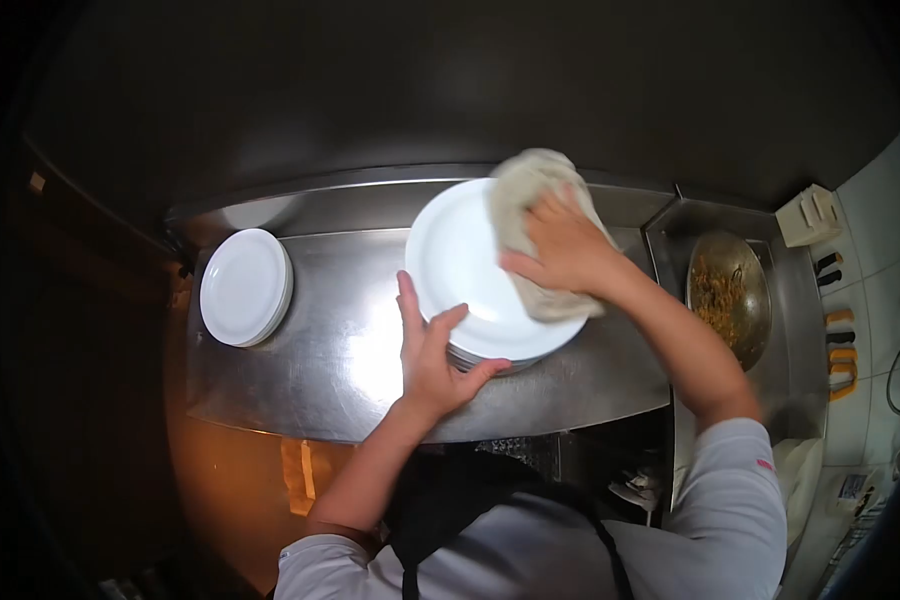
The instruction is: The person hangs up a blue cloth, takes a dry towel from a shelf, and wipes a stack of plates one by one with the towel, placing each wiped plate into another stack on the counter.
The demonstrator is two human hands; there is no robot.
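Observation:
A tall stack of white plates stands on the steel counter, its top plate (455, 250) facing up. My right hand (560, 240) presses a beige cloth (545, 172) onto the right side of that plate; hand and cloth are slightly blurred. At the plate's near left edge is my left hand (435, 365), its fingers spread, with some reaching over the rim. The edges of the lower plates show just under the near rim. To the left sits a shorter stack of white plates (245, 285), apart from both hands.
The steel counter (320, 370) has a raised back edge along a dark wall. On the right, a metal pan (728, 300) holds brownish-yellow food. Beyond it, several knives with black and yellow handles (840, 360) line the tiled wall, near a white box (808, 215).

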